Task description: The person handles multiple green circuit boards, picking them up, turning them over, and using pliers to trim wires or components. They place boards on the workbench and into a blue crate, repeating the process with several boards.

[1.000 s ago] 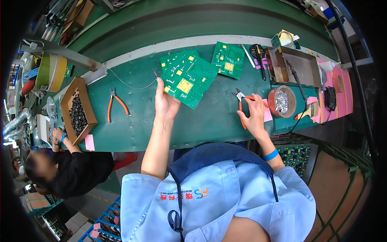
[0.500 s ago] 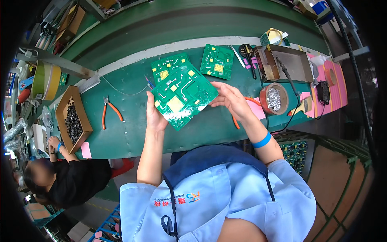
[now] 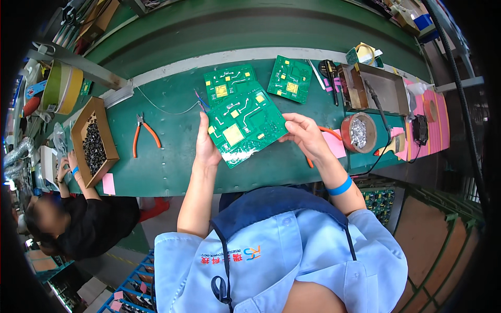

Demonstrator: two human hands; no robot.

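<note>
Between my two hands I hold a green circuit board [image 3: 253, 121] with yellow patches, tilted above the bench. My left hand [image 3: 207, 143] grips its left edge, thumb along the side. At the right corner my right hand [image 3: 307, 136] pinches the board, a blue band on that wrist. Just beyond it a second circuit board [image 3: 229, 77] lies partly covered, and a third circuit board [image 3: 290, 79] rests farther right. Orange-handled pliers [image 3: 144, 134] lie left of my left hand. Another orange-handled tool [image 3: 330, 133] is partly hidden behind my right hand.
A cardboard box [image 3: 108, 159] of small black parts stands at the left, near a co-worker [image 3: 83, 224]. To the right are a round tub [image 3: 371, 133] with silvery scraps, a metal tray [image 3: 383, 91], a soldering iron [image 3: 377, 101] and a brush [image 3: 389, 147].
The held board has turned slightly and shifted a little right. My right hand has moved nearer me, its fingers now closer together at the board's corner. The whole view has shifted slightly.
</note>
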